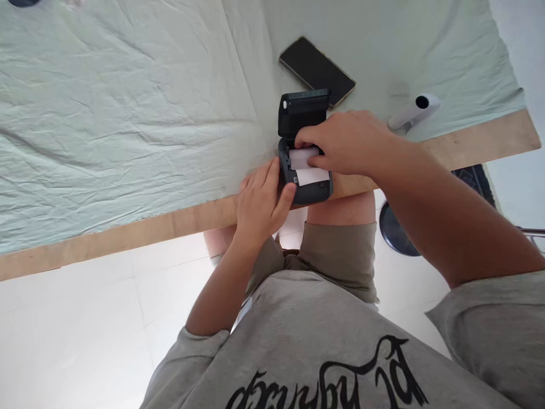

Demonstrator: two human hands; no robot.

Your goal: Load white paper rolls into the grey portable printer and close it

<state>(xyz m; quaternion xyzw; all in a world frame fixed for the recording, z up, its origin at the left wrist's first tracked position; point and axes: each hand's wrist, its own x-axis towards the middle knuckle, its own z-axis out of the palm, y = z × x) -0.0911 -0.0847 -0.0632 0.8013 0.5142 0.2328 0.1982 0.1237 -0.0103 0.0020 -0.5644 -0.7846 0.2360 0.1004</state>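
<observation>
A small dark portable receipt printer (303, 196) sits at the table's near edge with its lid (304, 105) raised. Inside it lies a white paper roll (303, 158), with a strip of paper drawn toward me over the front. My left hand (261, 199) grips the printer's left side, its thumb on the near left corner and its fingers along the side. From the right, my right hand (340, 142) reaches into the open bay, fingers bent onto the roll. Part of the roll's right end is hidden behind that hand.
A black phone (317, 68) lies just beyond the printer, partly behind its lid. To the right, a white handheld device with a dark round end (415, 112) rests on the pale green cloth (149, 113). The wooden table edge (191, 218) runs in front of my legs. A dark round stool seat (398, 230) stands below.
</observation>
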